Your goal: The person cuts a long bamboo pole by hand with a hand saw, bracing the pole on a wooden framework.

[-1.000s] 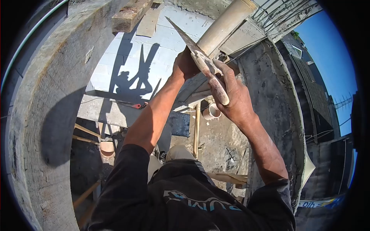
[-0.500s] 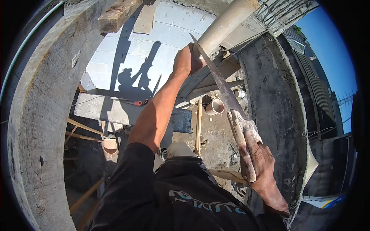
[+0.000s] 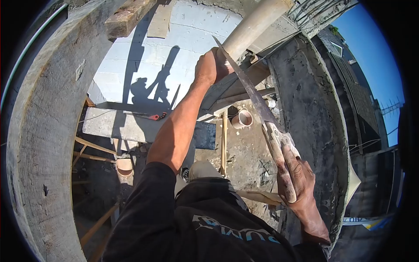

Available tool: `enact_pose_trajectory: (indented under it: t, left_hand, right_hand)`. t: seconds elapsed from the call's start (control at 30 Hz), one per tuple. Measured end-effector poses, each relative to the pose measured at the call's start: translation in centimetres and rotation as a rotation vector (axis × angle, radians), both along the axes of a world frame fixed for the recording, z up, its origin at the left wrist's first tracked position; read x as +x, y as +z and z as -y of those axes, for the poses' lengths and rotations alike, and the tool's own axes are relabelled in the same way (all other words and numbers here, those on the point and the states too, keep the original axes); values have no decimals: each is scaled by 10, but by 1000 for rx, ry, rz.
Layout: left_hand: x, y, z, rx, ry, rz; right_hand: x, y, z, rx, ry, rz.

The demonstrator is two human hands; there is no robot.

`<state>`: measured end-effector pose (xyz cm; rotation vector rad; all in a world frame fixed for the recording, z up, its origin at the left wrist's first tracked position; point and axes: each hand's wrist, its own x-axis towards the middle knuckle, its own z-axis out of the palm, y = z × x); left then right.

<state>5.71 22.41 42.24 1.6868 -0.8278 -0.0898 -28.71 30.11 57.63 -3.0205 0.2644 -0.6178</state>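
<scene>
A large pale pipe [image 3: 257, 27] slants down from the top of the view. My left hand [image 3: 207, 66] is closed around its lower end, the fingers partly hidden behind my wrist and the pipe. A handsaw [image 3: 249, 89] lies with its toothed blade against the pipe beside that hand, its tip pointing up and left. My right hand [image 3: 297, 174] grips the saw's worn handle at the lower right.
A concrete ledge [image 3: 98, 122] bears a red-handled tool [image 3: 153, 117]. Far below are a bucket [image 3: 242, 118] and an orange-brown pot [image 3: 124, 166]. A thick beam [image 3: 41, 126] curves along the left; a rough concrete wall [image 3: 310, 109] stands at the right.
My right hand has moved slightly down and to the right with the saw, so the blade has slid back a little along the pipe. My left hand keeps its hold.
</scene>
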Motion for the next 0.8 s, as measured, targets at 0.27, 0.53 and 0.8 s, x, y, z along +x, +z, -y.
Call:
enact_pose_trajectory:
  t: [0.27, 0.53, 0.8]
  left_hand:
    - [7, -11, -3, -122, -60, 368]
    - [-7, 11, -11, 50, 11, 73]
    - [-17, 5, -23, 30, -42, 409]
  right_hand:
    - [106, -5, 19, 119, -79, -19]
    - [49, 2, 15, 84, -52, -8]
    - [87, -20, 23, 111, -41, 35]
